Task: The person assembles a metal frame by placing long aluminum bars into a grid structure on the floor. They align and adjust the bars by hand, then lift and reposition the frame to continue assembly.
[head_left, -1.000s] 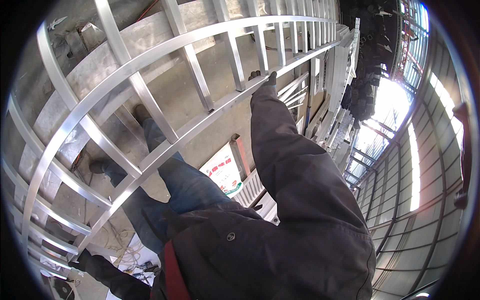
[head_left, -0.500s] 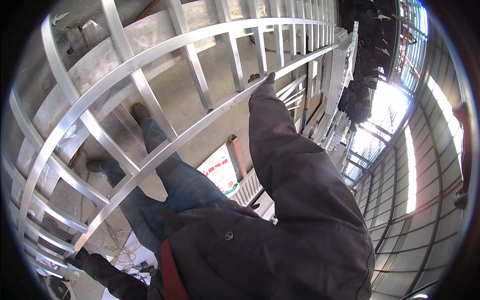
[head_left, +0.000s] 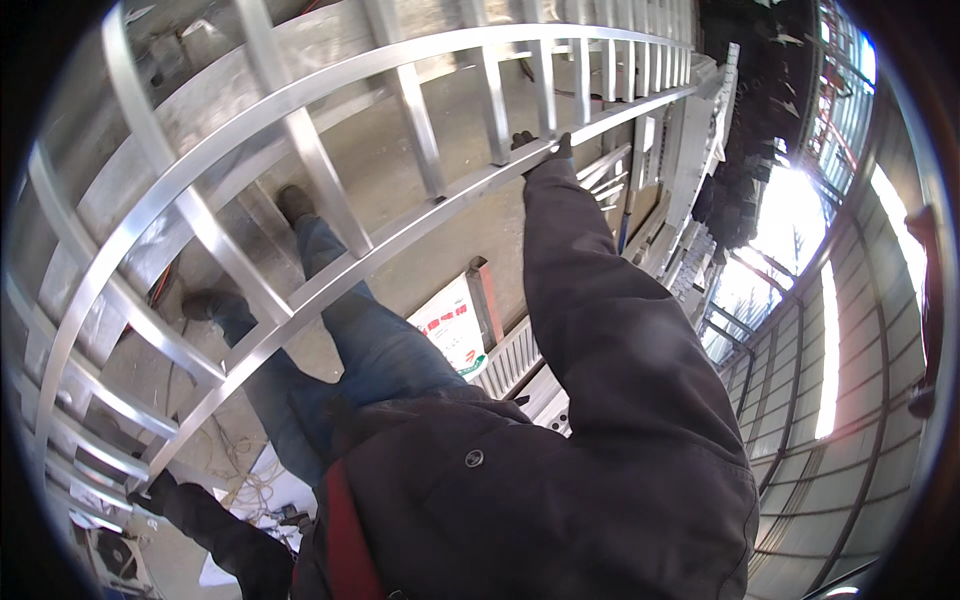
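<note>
A long silver metal railing panel [head_left: 330, 290] stretches across in front of me, with two rails joined by several square crossbars. The bars run on past the far rail [head_left: 300, 95]. My right hand [head_left: 545, 150], in a dark glove, is closed around the near rail well out to the right. Down at the lower left, my left hand [head_left: 152, 492], also dark-gloved, grips the same near rail towards its left part. That hand is small and dim, and most of its fingers are hidden. Both arms are spread wide along the panel.
Beneath the panel is a concrete floor with a white printed bag or sheet [head_left: 452, 325] and a reddish-brown metal bar [head_left: 485, 300]. Tangled cord [head_left: 245, 490] lies at lower left. Stacked metal profiles [head_left: 690, 265] stand right, before a ribbed wall [head_left: 800, 430].
The panel and both my hands stay together; the view has shifted slightly, so the right hand appears a little further right and higher. Both grips look unchanged.
</note>
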Action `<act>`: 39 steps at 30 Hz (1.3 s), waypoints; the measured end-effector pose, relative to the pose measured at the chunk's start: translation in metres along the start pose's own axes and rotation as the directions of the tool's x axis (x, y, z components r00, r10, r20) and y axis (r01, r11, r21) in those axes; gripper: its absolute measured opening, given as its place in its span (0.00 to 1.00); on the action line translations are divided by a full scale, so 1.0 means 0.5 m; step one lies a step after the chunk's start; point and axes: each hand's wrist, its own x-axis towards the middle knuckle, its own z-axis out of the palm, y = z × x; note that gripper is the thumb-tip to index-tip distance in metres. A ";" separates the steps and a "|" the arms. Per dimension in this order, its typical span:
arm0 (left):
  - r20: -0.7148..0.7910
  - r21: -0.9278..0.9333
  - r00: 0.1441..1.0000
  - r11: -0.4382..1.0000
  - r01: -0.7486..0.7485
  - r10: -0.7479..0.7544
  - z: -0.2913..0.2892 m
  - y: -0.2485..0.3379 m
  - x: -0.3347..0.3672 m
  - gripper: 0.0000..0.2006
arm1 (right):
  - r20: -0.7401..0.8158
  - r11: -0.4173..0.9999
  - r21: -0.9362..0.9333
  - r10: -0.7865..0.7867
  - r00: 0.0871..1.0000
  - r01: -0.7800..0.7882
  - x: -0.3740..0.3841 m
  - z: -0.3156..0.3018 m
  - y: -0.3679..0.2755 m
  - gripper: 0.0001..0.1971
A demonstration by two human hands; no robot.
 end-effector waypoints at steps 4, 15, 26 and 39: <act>0.015 -0.097 0.999 0.994 0.040 -0.039 -0.014 0.005 0.003 0.34 | 0.005 0.994 -0.095 -0.051 0.999 0.051 -0.015 -0.006 -0.001 0.52; 0.142 -0.007 0.990 1.000 -0.011 0.011 -0.001 -0.018 -0.005 0.47 | 0.232 0.999 0.046 -0.013 0.973 0.002 0.003 -0.005 0.004 0.32; 0.157 0.054 0.986 0.996 -0.072 0.062 0.018 -0.030 -0.032 0.45 | -0.046 0.989 -0.129 -0.079 0.996 0.072 0.010 0.002 -0.014 0.30; 0.153 0.152 0.985 0.983 -0.099 0.076 -0.013 -0.023 -0.001 0.38 | 0.113 0.044 -0.982 -0.646 0.755 0.185 -0.080 0.010 -0.094 0.30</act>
